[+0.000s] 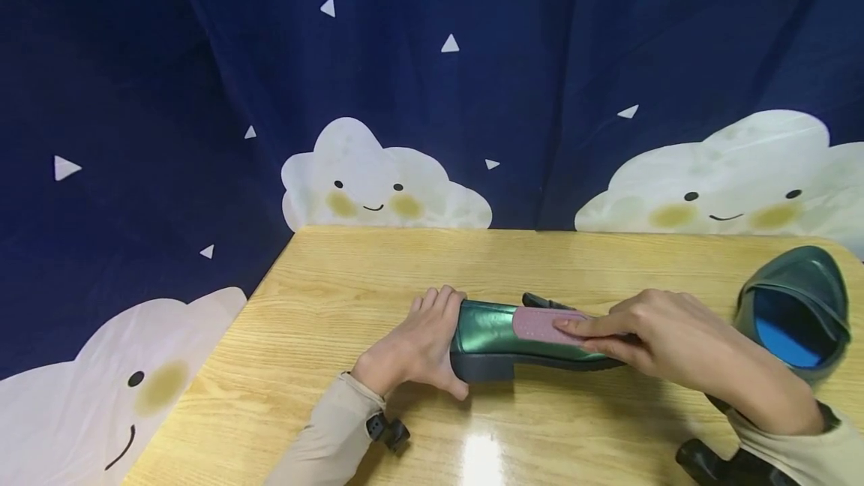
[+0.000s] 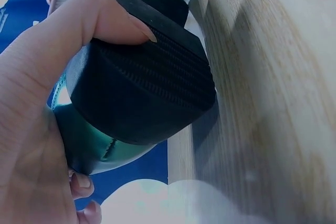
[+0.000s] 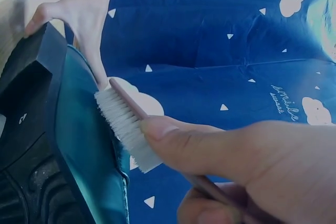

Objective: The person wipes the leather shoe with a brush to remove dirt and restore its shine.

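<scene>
A metallic green shoe with a black sole lies on its side, its heel to the left. My left hand grips the heel end, and in the left wrist view the thumb lies across the ridged bottom of the black heel. Between thumb and fingers my right hand holds a pink-backed shoe brush over the shoe's upper. White bristles face the green side in the right wrist view. The right hand covers the toe end in the head view.
A second green shoe with a blue insole stands at the table's right side. The wooden table meets a dark blue curtain with clouds and triangles along its back edge. A black wrist device sits at the left sleeve.
</scene>
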`<action>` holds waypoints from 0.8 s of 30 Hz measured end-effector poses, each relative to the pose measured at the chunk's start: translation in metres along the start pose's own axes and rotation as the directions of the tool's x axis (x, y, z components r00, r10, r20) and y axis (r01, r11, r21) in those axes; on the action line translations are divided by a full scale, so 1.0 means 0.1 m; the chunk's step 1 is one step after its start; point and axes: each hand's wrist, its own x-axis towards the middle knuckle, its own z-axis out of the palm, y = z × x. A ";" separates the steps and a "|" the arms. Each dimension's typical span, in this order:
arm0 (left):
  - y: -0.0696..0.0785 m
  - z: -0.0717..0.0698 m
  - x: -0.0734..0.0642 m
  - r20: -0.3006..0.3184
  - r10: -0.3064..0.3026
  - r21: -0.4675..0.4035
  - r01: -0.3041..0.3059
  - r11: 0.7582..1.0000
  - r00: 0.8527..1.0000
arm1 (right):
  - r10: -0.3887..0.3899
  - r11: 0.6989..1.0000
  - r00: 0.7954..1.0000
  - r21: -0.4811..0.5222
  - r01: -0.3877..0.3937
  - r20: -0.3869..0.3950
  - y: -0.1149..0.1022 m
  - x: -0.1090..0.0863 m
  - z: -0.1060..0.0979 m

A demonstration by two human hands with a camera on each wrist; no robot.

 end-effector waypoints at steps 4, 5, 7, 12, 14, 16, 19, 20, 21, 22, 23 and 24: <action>0.00 -0.01 0.01 0.003 -0.004 0.007 0.004 1.000 1.000 | -0.027 0.999 1.000 0.024 0.027 0.008 0.00 0.00 -0.01; 0.00 -0.01 0.01 0.003 -0.004 0.009 0.004 1.000 1.000 | -0.032 0.999 0.999 0.026 0.032 0.011 0.01 0.00 -0.01; 0.00 -0.01 0.01 0.004 -0.005 0.015 0.005 1.000 1.000 | -0.027 0.999 0.999 0.037 0.026 0.020 0.01 0.00 -0.02; -0.01 -0.03 0.01 0.004 -0.006 0.016 0.006 1.000 1.000 | 0.000 0.997 0.994 0.080 -0.009 0.111 0.03 -0.03 -0.07; -0.01 -0.03 0.01 0.006 -0.009 0.013 0.009 1.000 1.000 | -0.002 0.998 0.995 0.064 -0.004 0.100 0.04 -0.04 -0.07; -0.01 -0.03 0.01 0.010 -0.012 0.008 0.012 1.000 1.000 | -0.011 1.000 0.999 0.019 0.011 0.043 0.05 -0.04 -0.07; 0.00 -0.02 0.02 0.019 -0.010 -0.004 0.010 1.000 1.000 | -0.012 1.000 1.000 -0.011 0.012 -0.001 0.06 -0.05 -0.05; 0.00 -0.02 0.02 0.023 -0.009 -0.008 0.009 1.000 1.000 | -0.020 1.000 1.000 0.001 0.020 0.008 0.06 -0.05 -0.04; 0.00 -0.02 0.02 0.027 -0.008 -0.011 0.008 1.000 1.000 | -0.034 0.999 0.999 0.018 0.033 0.025 0.06 -0.05 -0.03; 0.01 -0.01 0.02 0.030 -0.008 -0.015 0.009 1.000 1.000 | -0.047 0.998 0.998 0.038 0.046 0.040 0.05 -0.05 -0.01; 0.01 -0.01 0.02 0.034 -0.010 -0.016 0.010 1.000 0.999 | -0.063 0.996 0.997 0.058 0.060 0.053 0.05 -0.04 0.00; 0.01 -0.01 0.01 0.036 -0.013 -0.017 0.013 1.000 0.999 | -0.081 0.994 0.995 0.077 0.076 0.058 0.05 -0.03 0.01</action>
